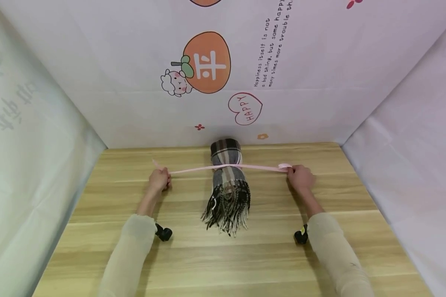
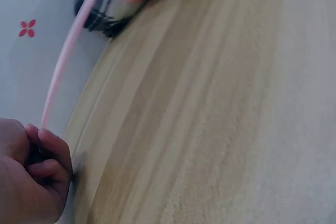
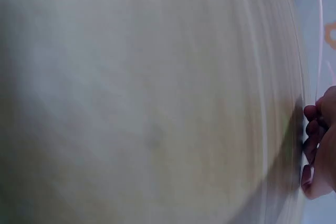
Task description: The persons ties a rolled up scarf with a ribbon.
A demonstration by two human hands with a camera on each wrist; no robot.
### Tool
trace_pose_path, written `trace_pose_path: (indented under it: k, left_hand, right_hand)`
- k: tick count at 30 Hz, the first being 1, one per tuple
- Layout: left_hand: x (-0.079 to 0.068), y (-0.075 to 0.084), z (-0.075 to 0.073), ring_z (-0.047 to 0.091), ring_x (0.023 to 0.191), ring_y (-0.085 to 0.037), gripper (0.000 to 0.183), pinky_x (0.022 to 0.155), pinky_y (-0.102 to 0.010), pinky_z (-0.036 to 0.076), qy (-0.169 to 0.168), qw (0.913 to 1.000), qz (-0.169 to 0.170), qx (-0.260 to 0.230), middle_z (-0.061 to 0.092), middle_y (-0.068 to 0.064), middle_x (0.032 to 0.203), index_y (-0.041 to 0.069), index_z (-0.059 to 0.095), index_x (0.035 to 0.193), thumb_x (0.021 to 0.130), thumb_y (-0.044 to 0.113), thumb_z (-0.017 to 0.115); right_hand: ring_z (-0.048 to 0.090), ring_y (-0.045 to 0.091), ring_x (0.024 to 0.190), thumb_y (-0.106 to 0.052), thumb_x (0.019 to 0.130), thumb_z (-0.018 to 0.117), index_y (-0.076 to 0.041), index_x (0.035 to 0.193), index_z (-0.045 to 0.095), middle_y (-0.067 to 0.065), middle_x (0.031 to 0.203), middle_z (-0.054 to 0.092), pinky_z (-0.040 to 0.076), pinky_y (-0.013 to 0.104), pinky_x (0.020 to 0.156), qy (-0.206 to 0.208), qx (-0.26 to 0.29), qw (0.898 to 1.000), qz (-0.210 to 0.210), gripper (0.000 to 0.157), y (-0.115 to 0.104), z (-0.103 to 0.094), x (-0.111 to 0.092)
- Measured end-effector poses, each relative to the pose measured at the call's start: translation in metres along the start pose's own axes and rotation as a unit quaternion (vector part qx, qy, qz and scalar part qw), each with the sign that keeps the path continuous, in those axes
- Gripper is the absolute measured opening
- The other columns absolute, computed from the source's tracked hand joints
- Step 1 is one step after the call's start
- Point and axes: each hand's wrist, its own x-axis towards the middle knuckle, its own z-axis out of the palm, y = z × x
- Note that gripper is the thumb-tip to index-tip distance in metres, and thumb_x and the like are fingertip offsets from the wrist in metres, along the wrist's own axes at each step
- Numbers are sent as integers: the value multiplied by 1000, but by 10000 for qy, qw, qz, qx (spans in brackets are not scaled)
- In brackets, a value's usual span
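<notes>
One thin pink ribbon (image 1: 260,167), clenched in the left hand (image 1: 160,180) centre-left and right hand (image 1: 301,178) centre-right, cinches a central rolled black-grey plaid scarf (image 1: 226,176).

The person wears pale cream sleeves, the left sleeve (image 1: 124,260) and the right sleeve (image 1: 336,251) plain and fairly loose, with the lower forearms bare below the cuffs. A small dark mark (image 1: 354,264) shows on the right sleeve. Beside the left cuff (image 1: 140,227) sits a small black camera (image 1: 164,234) with a rounded end; its black twin (image 1: 300,237) by the right cuff (image 1: 321,225) bears a yellow patch (image 1: 302,230). Both hands are bare.
</notes>
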Motion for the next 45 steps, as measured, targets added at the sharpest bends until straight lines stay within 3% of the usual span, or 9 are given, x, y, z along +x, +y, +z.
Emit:
trace_pose_path:
  k: [6, 17, 20, 26, 29, 33, 38, 43, 45]
  left_hand:
    - [0, 3, 12, 51, 49, -6, 44, 48, -17, 46, 89, 9985, 447, 305, 54, 3, 60, -3, 57, 84, 109, 25, 34]
    - [5, 14, 27, 49, 50, -7, 37, 45, -19, 41, -181, 9973, 712, -30, 57, -1, 63, -12, 61, 97, 105, 22, 48]
    - [5, 14, 27, 51, 53, -8, 33, 48, -19, 42, 6, 9956, 883, 302, 59, -3, 65, -9, 62, 100, 104, 21, 50]
    - [2, 13, 22, 67, 94, -33, 30, 79, -34, 55, 633, 9856, 1226, 981, 67, -24, 108, -7, 55, 121, 98, 13, 56]
    - [0, 12, 21, 51, 120, -44, 43, 99, -46, 47, 799, 9824, 1314, 1064, 52, -33, 129, -9, 45, 133, 96, 9, 56]
    - [-5, 18, 28, 41, 123, -44, 47, 103, -53, 39, 957, 9692, 1779, 1410, 44, -31, 132, -10, 45, 134, 94, 10, 60]
    - [-5, 42, 54, 53, 121, -41, 39, 106, -52, 43, 211, 9419, 2744, 1924, 57, -27, 128, -8, 56, 128, 98, 16, 60]
    - [3, 61, 83, 61, 116, -35, 38, 103, -47, 49, -1011, 9236, 2924, 2265, 64, -22, 124, -4, 58, 127, 102, 24, 56]
    - [7, 64, 91, 65, 102, -30, 32, 92, -42, 53, -1260, 9176, 2898, 2411, 68, -18, 110, -2, 62, 119, 102, 25, 57]
  right_hand:
    - [43, 19, 49, -32, 100, 45, -7, 66, 61, 3, 53, 49, 32, 32, 45, 0, 807, 9967, -74, 45, -7, 4, -6]
    - [48, 20, 60, -19, 95, 55, -1, 76, 60, 9, 66, 56, 39, 30, 57, 459, 1873, 9797, -550, 26, -20, -7, -4]
    - [50, 22, 64, -17, 95, 54, 0, 79, 59, 12, 72, 58, 41, 28, 59, 398, 1965, 9785, -487, 24, -26, -10, -1]
    - [64, 34, 90, -12, 96, 57, 6, 112, 65, 25, 104, 67, 46, 26, 73, 406, 2202, 9743, -260, 25, -30, -14, 2]
    - [63, 37, 96, -10, 95, 59, 7, 117, 64, 28, 110, 66, 47, 32, 79, 526, 2294, 9717, -214, 29, -31, -16, 2]
    - [60, 35, 99, -10, 96, 59, 7, 117, 65, 26, 113, 66, 48, 36, 84, 504, 2346, 9696, -482, 28, -38, -19, 1]
    - [63, 37, 106, -14, 100, 58, 6, 120, 62, 25, 114, 66, 53, 48, 91, -122, 2425, 9577, -1546, 28, -65, -16, -3]
    - [61, 39, 119, -24, 104, 54, 4, 131, 52, 24, 126, 62, 49, 50, 102, -1607, 2510, 9277, -2249, 39, -100, -3, -1]
    - [63, 38, 111, -25, 104, 53, 5, 130, 51, 25, 120, 64, 52, 45, 94, -2091, 2612, 9152, -2246, 39, -109, 2, 0]
